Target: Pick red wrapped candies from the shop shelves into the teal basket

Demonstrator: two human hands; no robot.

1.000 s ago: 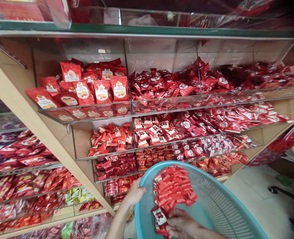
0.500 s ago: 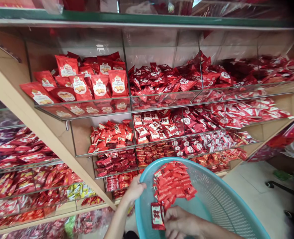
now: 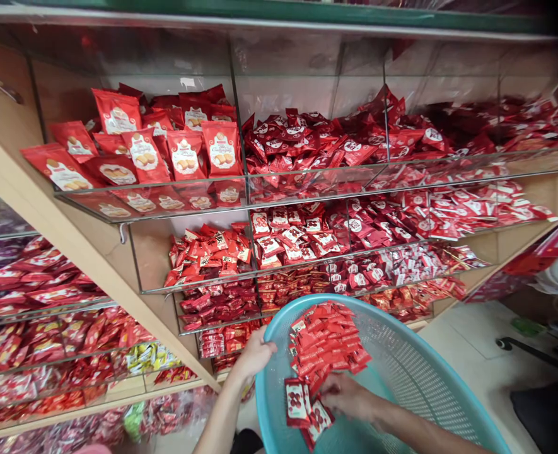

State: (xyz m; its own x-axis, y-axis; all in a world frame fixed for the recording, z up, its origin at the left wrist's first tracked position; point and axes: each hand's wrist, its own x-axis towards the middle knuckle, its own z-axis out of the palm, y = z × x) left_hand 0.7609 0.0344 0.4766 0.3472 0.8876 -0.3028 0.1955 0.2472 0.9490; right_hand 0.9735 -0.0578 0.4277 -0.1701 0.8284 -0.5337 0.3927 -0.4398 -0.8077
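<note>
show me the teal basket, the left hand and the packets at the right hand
teal basket (image 3: 415,378): head view, bare mesh of its wall
left hand (image 3: 255,354): head view, back of the hand, gripping the basket's rim
spotted packets (image 3: 296,402): head view, face of the leftmost one, held by the right hand (image 3: 349,398)

We see a turquoise basket with a fine grid of holes across its wall. The heap of wrappers in it is bright red; the sachets at its near edge are darker red, with white panels bearing red dots. Above, we find biscuit bags in red with white labels and golden-brown rounds, a shelf frame of pale wood, and a green strip on top.
</note>
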